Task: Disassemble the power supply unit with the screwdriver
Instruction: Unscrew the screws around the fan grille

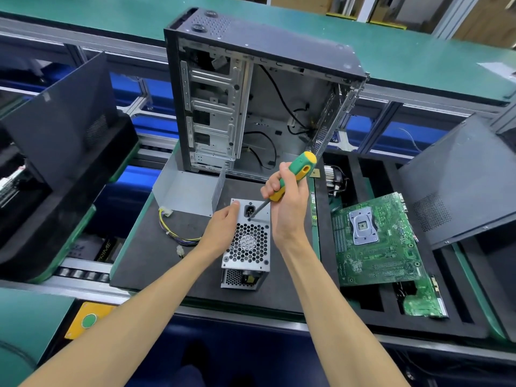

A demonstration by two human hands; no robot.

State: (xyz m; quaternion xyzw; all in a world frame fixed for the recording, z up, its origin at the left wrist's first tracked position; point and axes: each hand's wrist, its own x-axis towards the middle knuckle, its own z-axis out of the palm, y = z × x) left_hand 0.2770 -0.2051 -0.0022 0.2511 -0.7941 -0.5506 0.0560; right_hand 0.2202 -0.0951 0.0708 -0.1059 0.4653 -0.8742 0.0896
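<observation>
Left hand [223,223] grips power supply unit [247,244] edge; right hand [287,202] grasps screwdriver [293,174], tip on its top face

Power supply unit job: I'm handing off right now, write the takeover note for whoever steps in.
Right hand: grips the green-and-yellow screwdriver, tip set at a screw beside the power socket on the power supply unit.
Left hand: holds the unit's top left edge, steadying it.
Unit stands on the black mat before the open computer case; its wire bundle trails left. A grey metal cover lies behind it.
Done: unit is out of the case.
Left: back this screw out, then check for others; I can't tell how many remain.
</observation>
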